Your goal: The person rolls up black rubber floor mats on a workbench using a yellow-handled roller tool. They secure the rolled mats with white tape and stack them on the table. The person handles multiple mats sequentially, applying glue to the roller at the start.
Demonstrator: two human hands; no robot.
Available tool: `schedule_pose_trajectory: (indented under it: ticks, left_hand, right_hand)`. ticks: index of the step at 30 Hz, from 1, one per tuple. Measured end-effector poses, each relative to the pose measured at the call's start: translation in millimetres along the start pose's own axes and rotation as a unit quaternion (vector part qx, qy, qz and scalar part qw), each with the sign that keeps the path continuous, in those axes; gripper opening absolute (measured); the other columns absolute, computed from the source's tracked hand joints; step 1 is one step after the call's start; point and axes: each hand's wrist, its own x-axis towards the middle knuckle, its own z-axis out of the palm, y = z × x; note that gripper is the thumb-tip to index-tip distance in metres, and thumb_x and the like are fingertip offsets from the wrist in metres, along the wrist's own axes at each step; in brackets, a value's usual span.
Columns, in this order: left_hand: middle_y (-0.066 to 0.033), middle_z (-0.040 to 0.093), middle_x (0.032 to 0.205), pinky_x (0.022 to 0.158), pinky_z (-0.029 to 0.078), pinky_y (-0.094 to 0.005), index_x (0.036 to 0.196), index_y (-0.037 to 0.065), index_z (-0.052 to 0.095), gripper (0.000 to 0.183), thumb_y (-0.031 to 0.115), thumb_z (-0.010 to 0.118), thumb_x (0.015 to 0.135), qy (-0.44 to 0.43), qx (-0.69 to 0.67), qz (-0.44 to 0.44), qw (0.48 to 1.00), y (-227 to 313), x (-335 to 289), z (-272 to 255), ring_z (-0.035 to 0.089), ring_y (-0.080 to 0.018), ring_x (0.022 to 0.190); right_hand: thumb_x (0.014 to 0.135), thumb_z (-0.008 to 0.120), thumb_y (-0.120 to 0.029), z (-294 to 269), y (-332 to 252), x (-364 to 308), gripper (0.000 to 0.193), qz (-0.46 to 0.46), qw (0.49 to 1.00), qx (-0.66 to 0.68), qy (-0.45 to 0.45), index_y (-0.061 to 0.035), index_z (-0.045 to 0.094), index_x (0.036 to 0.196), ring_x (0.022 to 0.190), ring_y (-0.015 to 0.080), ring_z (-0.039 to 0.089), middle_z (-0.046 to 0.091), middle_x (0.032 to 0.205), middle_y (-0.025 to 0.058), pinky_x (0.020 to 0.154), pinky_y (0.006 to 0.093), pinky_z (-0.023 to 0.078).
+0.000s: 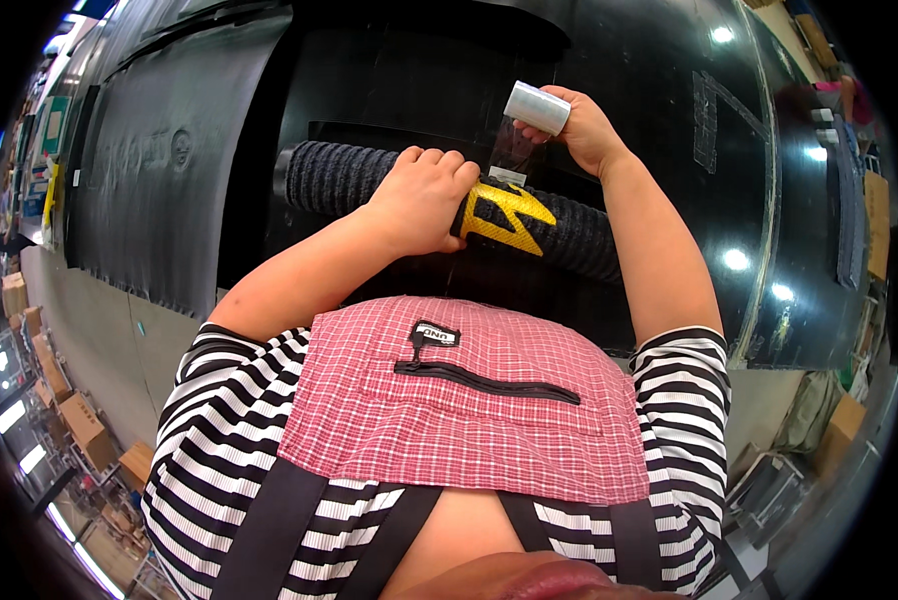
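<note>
Rolled mat (347, 180), tape roll (537, 107) held
Mat is gripped under curled left hand (421, 200) — tape in closed right hand (581, 128).

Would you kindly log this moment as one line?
left hand: grasping dark ribbed roll | right hand: holding shiny pale roll | surface: black tabletop

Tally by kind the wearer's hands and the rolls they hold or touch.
Bare hands: 2 (left hand, right hand)
Dark ribbed roll, under the left hand: 1
Pale shiny roll, in the right hand: 1
Total: 4
</note>
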Motion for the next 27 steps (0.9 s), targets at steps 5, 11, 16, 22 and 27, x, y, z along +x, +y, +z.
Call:
schedule_pose_trajectory:
  ticks: [5,11,16,22,27]
  left_hand:
    - [-0.0135,0.063,0.125,0.104,0.047,-0.0449,0.13,0.003,0.059,0.085,0.047,0.093,0.066,-0.067,-0.024,-0.015,0.997,-6,16,-12,0.06,-0.0317,0.121]
    - [-0.016,0.059,0.13,0.107,0.048,-0.0429,0.133,0.001,0.061,0.095,0.051,0.096,0.061,-0.199,-0.087,-0.051,0.975,-28,67,-39,0.054,-0.0347,0.128]
    - [-0.0188,0.062,0.134,0.107,0.048,-0.043,0.135,0.0,0.059,0.101,0.049,0.099,0.057,-0.282,-0.191,-0.06,0.938,-57,106,-36,0.057,-0.0373,0.128]
    - [-0.0163,0.068,0.123,0.097,0.051,-0.0397,0.123,0.003,0.066,0.055,0.029,0.088,0.079,-0.144,-0.214,-0.07,0.964,-70,114,-57,0.064,-0.0342,0.118]
    - [-0.0129,0.066,0.13,0.107,0.045,-0.0457,0.128,0.005,0.065,0.042,0.015,0.071,0.088,0.254,-0.021,0.003,0.967,-43,72,16,0.06,-0.0339,0.123]
  right_hand:
    - [0.106,0.054,-0.015,5,-8,-8,0.02,-0.006,0.999,0.013,0.031,-0.0048,0.071,0.111,0.09,0.018,0.074,0.076,0.102,0.0104,0.082,0.03,0.06]
    - [0.098,0.067,-0.008,18,-17,-55,0.017,-0.127,0.991,-0.049,-0.012,-0.0037,0.074,0.114,0.095,0.0162,0.072,0.075,0.103,0.0067,0.083,0.0298,0.057]
    - [0.079,0.083,-0.017,84,23,-107,0.031,-0.367,0.819,-0.414,0.154,-0.0076,0.078,0.109,0.111,0.0346,0.069,0.073,0.118,0.0137,0.1,0.0455,0.053]
    - [0.085,0.077,-0.022,63,22,-57,0.025,-0.347,0.83,-0.382,0.214,-0.0108,0.08,0.108,0.108,0.0356,0.071,0.076,0.116,0.0129,0.095,0.0427,0.055]
    - [0.095,0.062,-0.024,14,10,-2,0.026,-0.176,0.932,-0.281,0.147,-0.0114,0.078,0.111,0.1,0.0378,0.072,0.076,0.107,0.0188,0.088,0.0413,0.055]
